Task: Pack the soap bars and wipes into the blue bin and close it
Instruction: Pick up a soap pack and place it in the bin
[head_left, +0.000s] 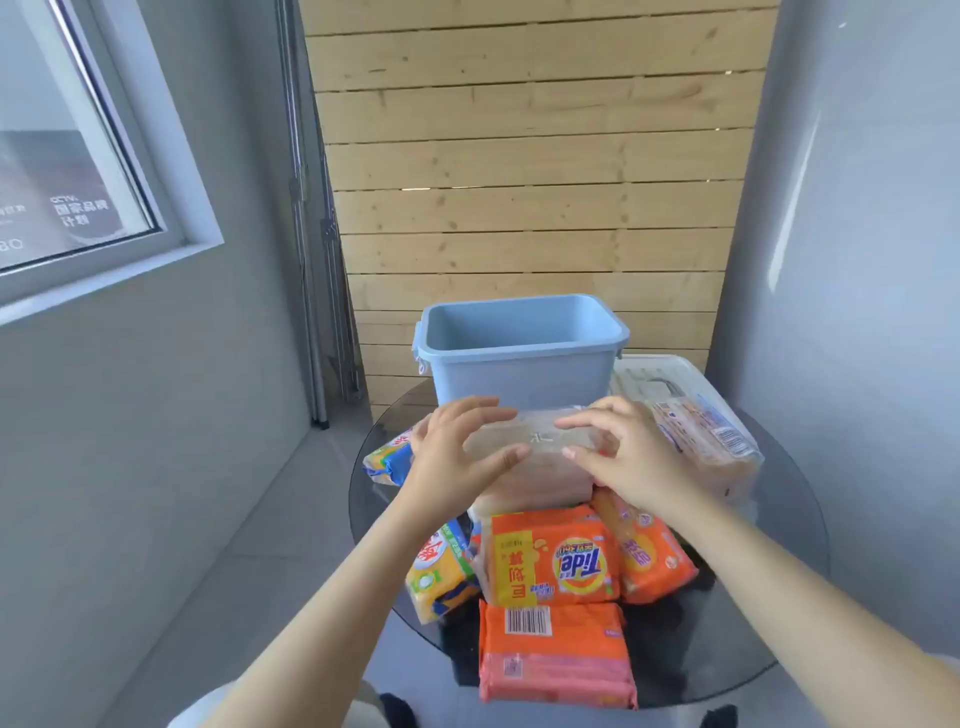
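Observation:
An open blue bin (519, 364) stands at the far side of a round glass table (769, 597); its inside looks empty. In front of it, my left hand (457, 452) and my right hand (623, 457) grip the two ends of a pale clear-wrapped wipes pack (540, 457), fingers over its top and thumbs on the near face. Below lie orange Tide soap packs (556, 561) (556, 654) (649, 551). Yellow-and-blue soap packs (441, 571) (387, 457) lie on the left. Another clear-wrapped pack (711, 441) lies to the right.
The bin's clear lid (654, 379) lies behind the right pack, beside the bin. A wooden slat wall (519, 156) stands behind the table. Grey walls close in left and right, with a window (67, 156) at upper left and metal poles (311, 260) leaning in the corner.

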